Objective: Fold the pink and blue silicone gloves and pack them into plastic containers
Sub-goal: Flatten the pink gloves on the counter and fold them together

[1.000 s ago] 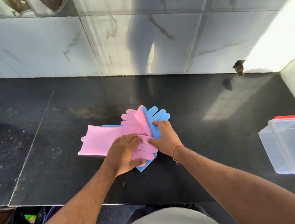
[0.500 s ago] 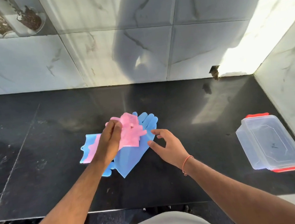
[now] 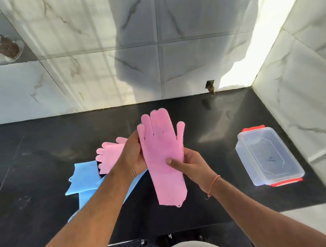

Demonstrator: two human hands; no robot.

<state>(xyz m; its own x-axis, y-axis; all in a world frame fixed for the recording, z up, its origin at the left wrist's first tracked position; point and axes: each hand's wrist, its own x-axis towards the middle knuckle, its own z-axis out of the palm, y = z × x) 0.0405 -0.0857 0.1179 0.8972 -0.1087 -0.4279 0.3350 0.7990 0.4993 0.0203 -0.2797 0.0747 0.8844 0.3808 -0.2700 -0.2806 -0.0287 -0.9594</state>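
I hold one pink silicone glove (image 3: 163,160) up above the black counter (image 3: 35,210), fingers pointing away, cuff hanging toward me. My left hand (image 3: 134,155) grips its left edge near the palm. My right hand (image 3: 189,164) pinches its right edge, thumb on the front. A second pink glove (image 3: 108,156) lies on the counter behind my left hand. The blue gloves (image 3: 83,178) lie flat under my left forearm, partly hidden. A clear plastic container (image 3: 268,155) with red clips stands at the right, lid on.
White marble-look tiled walls rise behind (image 3: 90,70) and on the right side (image 3: 307,85) of the counter. A small dark fitting (image 3: 210,86) sits at the back wall's base. The counter's front edge runs just before my body.
Both hands left the pile on the counter. One pink glove has been lifted and spread upright between them. The view has tilted up toward the wall.
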